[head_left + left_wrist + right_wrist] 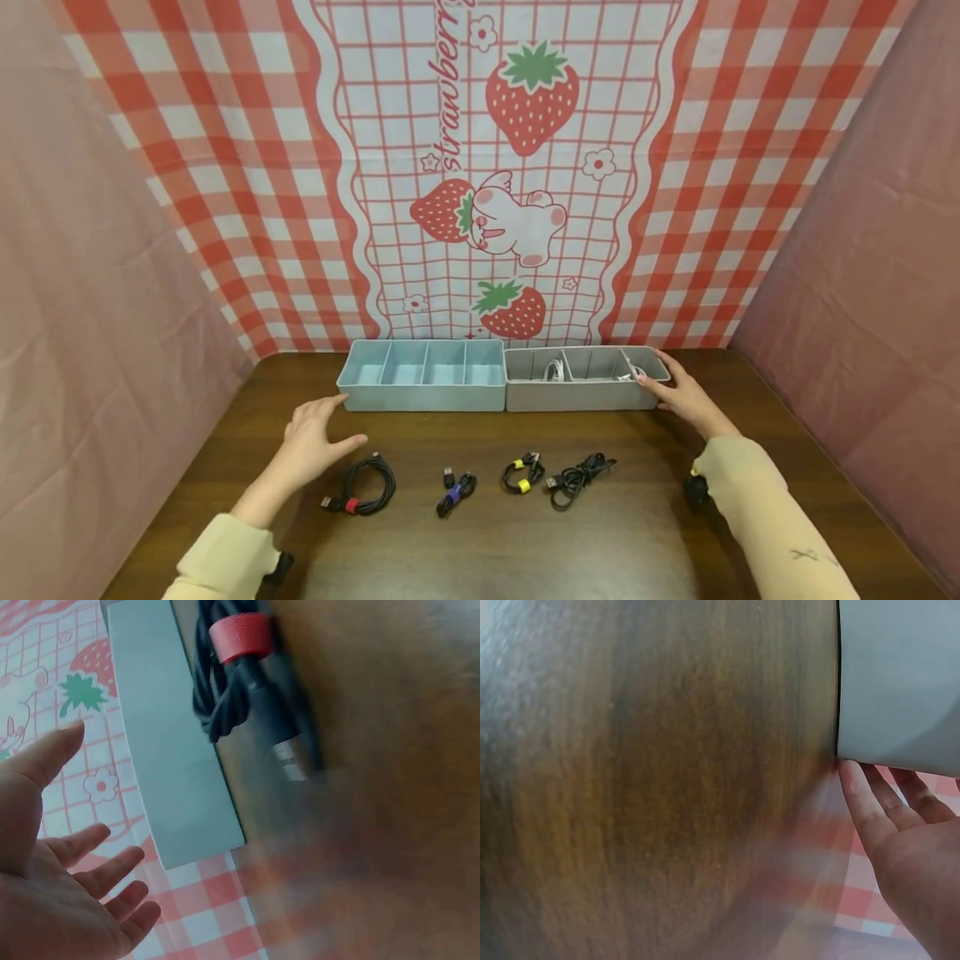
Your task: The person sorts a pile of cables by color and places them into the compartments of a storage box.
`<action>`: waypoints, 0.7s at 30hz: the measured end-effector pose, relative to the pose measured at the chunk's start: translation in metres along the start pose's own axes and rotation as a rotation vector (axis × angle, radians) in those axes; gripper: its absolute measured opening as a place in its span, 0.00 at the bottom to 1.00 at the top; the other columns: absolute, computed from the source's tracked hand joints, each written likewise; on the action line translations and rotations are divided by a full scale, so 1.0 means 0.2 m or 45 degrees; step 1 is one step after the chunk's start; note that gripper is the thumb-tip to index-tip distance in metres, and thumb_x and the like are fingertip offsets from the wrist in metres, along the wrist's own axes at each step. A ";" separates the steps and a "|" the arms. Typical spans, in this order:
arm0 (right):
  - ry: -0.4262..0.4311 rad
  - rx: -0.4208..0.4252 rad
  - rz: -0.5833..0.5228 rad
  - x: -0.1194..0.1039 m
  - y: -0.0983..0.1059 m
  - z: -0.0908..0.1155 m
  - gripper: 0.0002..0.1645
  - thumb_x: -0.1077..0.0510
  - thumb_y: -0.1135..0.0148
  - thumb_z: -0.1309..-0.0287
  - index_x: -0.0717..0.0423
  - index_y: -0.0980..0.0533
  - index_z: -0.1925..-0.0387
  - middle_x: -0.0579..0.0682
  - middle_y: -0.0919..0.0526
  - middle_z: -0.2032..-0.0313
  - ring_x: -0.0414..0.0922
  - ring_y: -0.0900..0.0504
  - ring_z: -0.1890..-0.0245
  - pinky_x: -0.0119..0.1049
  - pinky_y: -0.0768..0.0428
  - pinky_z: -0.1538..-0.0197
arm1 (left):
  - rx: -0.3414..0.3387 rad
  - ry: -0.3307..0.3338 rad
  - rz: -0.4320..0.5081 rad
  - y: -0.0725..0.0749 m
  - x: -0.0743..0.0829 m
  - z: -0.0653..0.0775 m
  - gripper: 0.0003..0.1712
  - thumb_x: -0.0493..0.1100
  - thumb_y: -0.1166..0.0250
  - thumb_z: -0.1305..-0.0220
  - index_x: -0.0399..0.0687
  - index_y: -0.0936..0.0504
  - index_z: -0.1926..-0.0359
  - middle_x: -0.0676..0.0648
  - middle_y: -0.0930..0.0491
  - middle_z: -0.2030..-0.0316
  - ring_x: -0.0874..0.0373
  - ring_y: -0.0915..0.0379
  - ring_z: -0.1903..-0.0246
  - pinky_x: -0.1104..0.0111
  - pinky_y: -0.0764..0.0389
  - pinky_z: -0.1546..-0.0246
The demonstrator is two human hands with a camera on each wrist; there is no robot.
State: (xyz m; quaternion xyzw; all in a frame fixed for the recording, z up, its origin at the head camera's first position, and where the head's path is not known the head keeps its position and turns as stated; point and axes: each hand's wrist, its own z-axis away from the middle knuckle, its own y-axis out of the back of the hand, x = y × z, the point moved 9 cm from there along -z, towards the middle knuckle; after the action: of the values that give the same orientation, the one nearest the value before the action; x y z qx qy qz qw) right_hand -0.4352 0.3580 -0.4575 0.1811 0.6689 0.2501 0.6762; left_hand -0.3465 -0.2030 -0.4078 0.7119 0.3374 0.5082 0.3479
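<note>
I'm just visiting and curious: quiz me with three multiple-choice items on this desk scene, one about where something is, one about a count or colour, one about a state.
1. Where is the right hand?
A. at the grey tray's right end
B. on the blue tray
C. on a black cable

2. How many black cable bundles lie in front of the trays?
A. two
B. four
C. six

3. How is the left hand?
A. clenched round a cable
B. open, fingers spread
C. out of sight

Answers:
1 A, its fingers lie against the end of the grey tray.
2 B, the bundles have a red tie, a purple tie, yellow ties and no tie.
3 B, the palm shows in the wrist view.
</note>
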 end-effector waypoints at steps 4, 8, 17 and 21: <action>0.007 0.011 0.001 0.00 0.01 0.00 0.53 0.38 0.47 0.37 0.50 0.65 0.26 0.72 0.58 0.31 0.67 0.37 0.40 0.58 0.27 0.46 | 0.005 -0.040 -0.002 -0.03 0.01 0.05 0.46 0.54 0.29 0.48 0.38 0.37 0.34 0.31 0.36 0.38 0.32 0.49 0.38 0.35 0.45 0.47; 0.007 0.015 -0.007 -0.01 0.01 -0.01 0.54 0.38 0.46 0.38 0.51 0.65 0.26 0.72 0.58 0.31 0.67 0.38 0.39 0.59 0.28 0.45 | -0.010 -0.053 0.018 -0.07 0.02 0.10 0.48 0.53 0.28 0.49 0.40 0.39 0.33 0.31 0.37 0.37 0.32 0.51 0.37 0.35 0.47 0.47; 0.005 0.009 -0.052 -0.01 0.00 -0.01 0.54 0.40 0.44 0.38 0.51 0.65 0.26 0.72 0.62 0.30 0.69 0.41 0.37 0.60 0.29 0.45 | -0.131 -0.051 0.008 -0.18 0.01 0.20 0.56 0.62 0.26 0.58 0.43 0.39 0.32 0.32 0.35 0.39 0.33 0.48 0.38 0.36 0.46 0.46; 0.005 0.007 -0.054 -0.01 0.00 0.00 0.54 0.40 0.44 0.38 0.51 0.64 0.26 0.72 0.63 0.30 0.70 0.41 0.37 0.60 0.29 0.45 | -0.207 -0.071 -0.026 -0.21 0.01 0.22 0.60 0.66 0.26 0.62 0.43 0.39 0.32 0.33 0.34 0.39 0.33 0.45 0.38 0.35 0.45 0.46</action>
State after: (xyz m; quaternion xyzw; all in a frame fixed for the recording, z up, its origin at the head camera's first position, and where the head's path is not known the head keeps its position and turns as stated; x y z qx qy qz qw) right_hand -0.4349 0.3563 -0.4558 0.1684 0.6746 0.2341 0.6795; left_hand -0.3085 -0.1851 -0.4528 0.6916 0.2925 0.5104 0.4190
